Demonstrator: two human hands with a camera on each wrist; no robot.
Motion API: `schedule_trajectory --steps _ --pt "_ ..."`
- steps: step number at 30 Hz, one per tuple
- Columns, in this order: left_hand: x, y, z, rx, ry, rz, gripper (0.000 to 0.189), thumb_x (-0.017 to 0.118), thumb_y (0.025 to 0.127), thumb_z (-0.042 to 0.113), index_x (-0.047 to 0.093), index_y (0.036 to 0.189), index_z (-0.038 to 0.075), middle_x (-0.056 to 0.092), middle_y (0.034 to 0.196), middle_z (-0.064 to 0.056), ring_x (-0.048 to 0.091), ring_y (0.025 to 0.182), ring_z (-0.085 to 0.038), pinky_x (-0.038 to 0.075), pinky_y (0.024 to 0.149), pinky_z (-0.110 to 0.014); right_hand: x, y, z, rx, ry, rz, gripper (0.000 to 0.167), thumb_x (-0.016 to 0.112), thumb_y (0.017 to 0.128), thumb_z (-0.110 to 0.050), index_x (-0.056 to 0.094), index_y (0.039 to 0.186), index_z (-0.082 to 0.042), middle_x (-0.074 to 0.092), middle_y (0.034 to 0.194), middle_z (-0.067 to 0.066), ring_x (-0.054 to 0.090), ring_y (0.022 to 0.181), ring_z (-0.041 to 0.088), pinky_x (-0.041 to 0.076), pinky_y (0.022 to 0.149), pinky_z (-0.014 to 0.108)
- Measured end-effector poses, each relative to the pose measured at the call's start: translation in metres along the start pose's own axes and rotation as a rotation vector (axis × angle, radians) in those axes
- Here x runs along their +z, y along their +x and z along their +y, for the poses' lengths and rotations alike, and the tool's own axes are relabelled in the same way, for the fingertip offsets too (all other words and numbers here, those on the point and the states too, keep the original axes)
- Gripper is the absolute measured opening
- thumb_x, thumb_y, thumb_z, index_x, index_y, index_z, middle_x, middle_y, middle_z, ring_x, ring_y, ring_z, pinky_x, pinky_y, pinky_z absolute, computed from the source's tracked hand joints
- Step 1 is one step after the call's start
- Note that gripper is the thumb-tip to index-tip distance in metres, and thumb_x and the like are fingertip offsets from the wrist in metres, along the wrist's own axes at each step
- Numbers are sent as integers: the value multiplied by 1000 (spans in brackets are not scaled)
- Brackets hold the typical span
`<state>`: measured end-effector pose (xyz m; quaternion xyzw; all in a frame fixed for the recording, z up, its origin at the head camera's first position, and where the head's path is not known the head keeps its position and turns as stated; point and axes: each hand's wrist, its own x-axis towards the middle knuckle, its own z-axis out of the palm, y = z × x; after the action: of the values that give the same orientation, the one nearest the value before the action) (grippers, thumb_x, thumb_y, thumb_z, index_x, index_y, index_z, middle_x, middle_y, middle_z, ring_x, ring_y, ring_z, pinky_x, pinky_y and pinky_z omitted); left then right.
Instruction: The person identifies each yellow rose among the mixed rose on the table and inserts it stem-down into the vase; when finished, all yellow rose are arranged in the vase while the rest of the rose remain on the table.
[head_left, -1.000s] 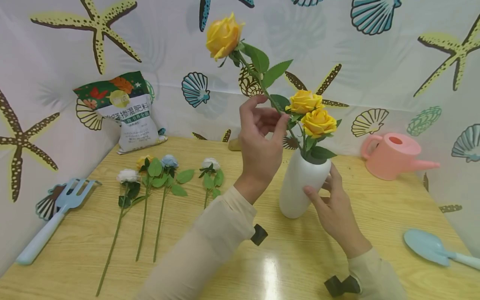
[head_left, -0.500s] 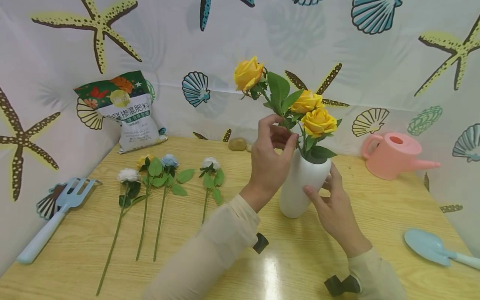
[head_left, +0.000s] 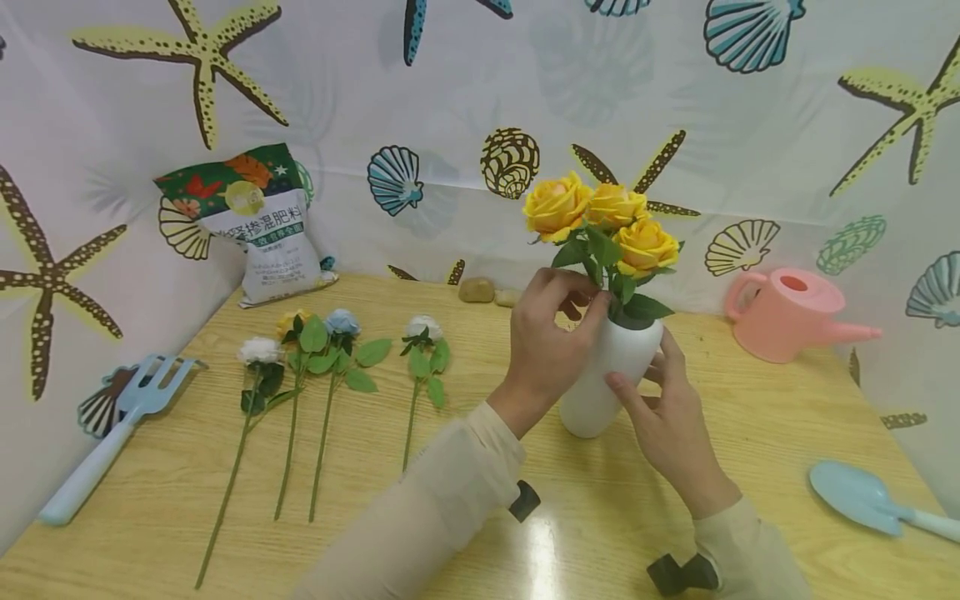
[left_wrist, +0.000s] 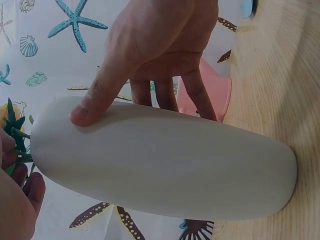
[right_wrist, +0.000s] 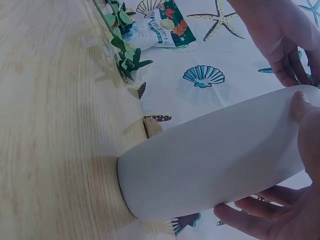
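Note:
A white vase (head_left: pixel 611 375) stands on the table, its mouth holding yellow roses. My left hand (head_left: pixel 551 337) pinches the stem of the leftmost yellow rose (head_left: pixel 557 207) just above the rim. Two more yellow roses, one behind (head_left: pixel 617 206) and one in front (head_left: pixel 647 246), lean beside it with green leaves. My right hand (head_left: pixel 678 425) grips the vase from the right; in the left wrist view its thumb lies along the white wall. The right wrist view shows the vase (right_wrist: pixel 210 155) with its base on the wood. The stem ends inside are hidden.
Left of the vase lie white roses (head_left: pixel 260 350) (head_left: pixel 423 327), a blue rose (head_left: pixel 342 322) and a yellow one (head_left: pixel 292 323). A blue hand fork (head_left: pixel 123 425), fertilizer bag (head_left: pixel 277 242) and stones (head_left: pixel 477 290) are around. To the right are a pink watering can (head_left: pixel 783 312) and blue trowel (head_left: pixel 858 497).
My left hand has moved down and right toward the vase mouth, and the yellow rose in it has sunk to the height of the other two. The right hand has stayed on the vase.

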<state>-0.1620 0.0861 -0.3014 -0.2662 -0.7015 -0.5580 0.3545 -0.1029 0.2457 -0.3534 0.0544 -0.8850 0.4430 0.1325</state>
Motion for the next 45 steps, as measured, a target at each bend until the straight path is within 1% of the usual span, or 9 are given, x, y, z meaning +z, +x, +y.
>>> schedule_trajectory --steps 8,16,22,27,30,34,38,42,45 --pt "1 -4 -5 -67 58 -61 5 73 87 7 70 84 3 69 94 -10 64 88 -22 53 67 -25 3 0 -2 -2 6 11 80 61 102 -29 9 162 -19 50 145 28 56 128 45 56 90 60" --pt "-4 -2 -5 -243 24 -175 8 72 89 15 70 90 7 68 100 -7 57 98 -21 52 72 -28 8 -1 -6 15 -10 66 81 64 100 -32 13 162 -18 52 143 26 58 126 44 57 87 59" --pt "-22 -6 -6 -248 -20 -187 10 71 90 12 69 96 4 69 103 -9 61 96 -24 55 72 -31 10 -2 -7 32 -8 84 83 65 99 -32 12 162 -20 52 144 27 58 126 44 56 88 60" --pt "-63 -10 -10 -281 -47 -147 10 69 93 7 68 99 0 69 99 -14 65 89 -24 55 72 -29 10 -3 -7 47 -11 72 83 65 100 -33 11 162 -20 51 145 29 57 127 44 56 89 60" --pt "-98 -15 -16 -353 -4 -138 7 67 94 6 68 100 2 69 95 -14 64 85 -23 54 72 -27 10 -4 -7 37 -18 76 83 65 99 -31 12 162 -20 51 144 29 57 126 44 57 88 59" --pt "-151 -24 -30 -522 183 -194 10 65 97 13 68 104 6 69 97 -11 64 84 -21 53 72 -27 11 -5 -7 26 -25 99 84 68 98 -29 14 162 -21 54 141 28 60 123 43 58 85 57" --pt "-205 -36 -49 -690 437 -312 22 59 100 22 65 116 8 69 109 -11 65 93 -25 50 68 -30 12 -6 -8 15 -33 118 84 70 97 -28 17 161 -21 57 138 28 62 120 42 58 83 56" --pt "-248 -48 -67 -781 588 -391 34 54 100 22 59 128 3 67 117 -18 66 100 -34 51 64 -33 13 -6 -9 7 -49 130 83 71 96 -28 18 161 -22 58 137 28 63 118 42 59 82 56" --pt "-267 -57 -76 -829 658 -450 39 57 99 19 54 131 -4 65 116 -24 66 95 -36 52 64 -37 14 -6 -9 10 -54 133 83 71 96 -28 19 160 -22 58 137 27 63 118 42 59 82 57"
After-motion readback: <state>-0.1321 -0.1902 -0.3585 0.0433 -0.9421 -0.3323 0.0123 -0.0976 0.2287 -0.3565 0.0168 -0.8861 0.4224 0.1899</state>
